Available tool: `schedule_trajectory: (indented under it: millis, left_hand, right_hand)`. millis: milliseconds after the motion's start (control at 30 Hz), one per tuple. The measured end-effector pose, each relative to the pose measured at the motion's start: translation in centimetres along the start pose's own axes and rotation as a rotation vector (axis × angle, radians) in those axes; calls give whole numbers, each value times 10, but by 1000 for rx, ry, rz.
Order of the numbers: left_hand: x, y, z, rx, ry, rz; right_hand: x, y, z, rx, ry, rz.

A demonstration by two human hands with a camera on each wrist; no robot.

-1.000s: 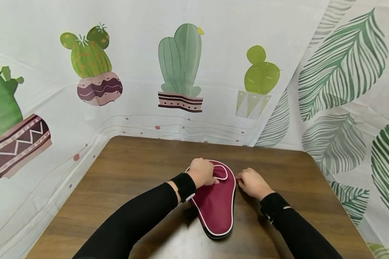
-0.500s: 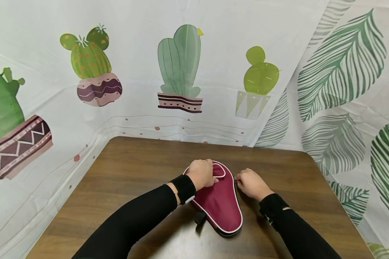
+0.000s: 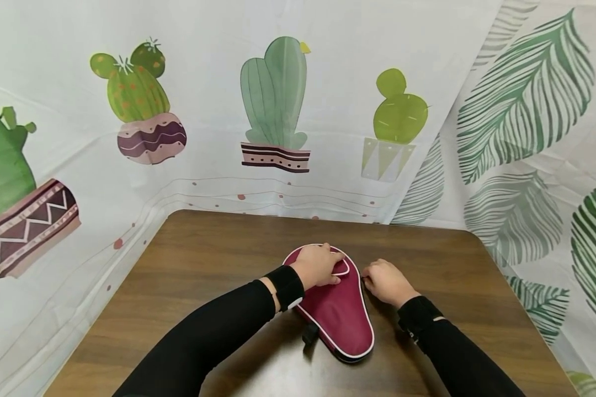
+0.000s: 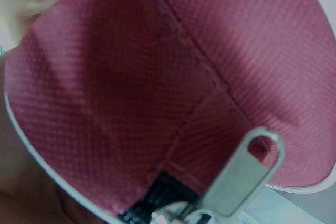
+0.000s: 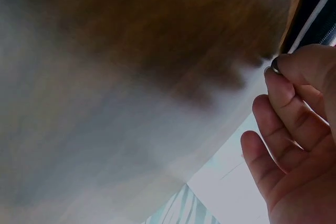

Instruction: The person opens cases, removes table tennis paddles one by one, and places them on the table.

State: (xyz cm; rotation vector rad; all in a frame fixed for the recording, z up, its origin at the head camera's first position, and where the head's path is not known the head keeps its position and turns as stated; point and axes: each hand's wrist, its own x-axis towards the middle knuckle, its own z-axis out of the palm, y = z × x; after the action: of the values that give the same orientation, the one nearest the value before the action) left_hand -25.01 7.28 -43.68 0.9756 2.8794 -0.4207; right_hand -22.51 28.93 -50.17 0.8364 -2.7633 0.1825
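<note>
A maroon table tennis paddle case (image 3: 339, 325) with white piping lies on the table, its narrow end toward me. My left hand (image 3: 318, 266) rests on the wide end, fingers spread over the pocket outlined in white. Close up in the left wrist view, a metal zipper pull (image 4: 244, 174) hangs on the maroon fabric. At the case's right edge my right hand (image 3: 388, 283) pinches a small zipper pull (image 5: 275, 65) between thumb and forefinger, the other fingers loosely bent. A black strap (image 3: 310, 334) sticks out at the left side of the case.
The brown wooden table (image 3: 203, 264) has rounded far corners. Behind it hangs a white cloth (image 3: 203, 71) printed with cacti and leaves, which also runs down the left and right sides.
The case's narrow end has swung to the right, showing more of the black strap. My left hand's fingers have stretched out and shifted slightly right over the pocket. My right hand stays nearly in place.
</note>
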Motion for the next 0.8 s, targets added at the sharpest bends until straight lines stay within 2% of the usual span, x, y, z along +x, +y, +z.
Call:
schedule_trajectory:
  millis: [300,600,700,800]
  left_hand:
    - [2,0,6,-64,27,-56]
    - [-1,3,7,-79,-2,-119]
    - [1,2,9,-81,-11,-116]
    - [-1,-2,10,-107,-21,-67]
  right_hand:
    - [0,-1,-1,-11,12,21]
    - [-3,-3,2,-13,14,10]
    - [-2,-3,1,-49,12,-6]
    - [-1,-3,1,-78,5,-12]
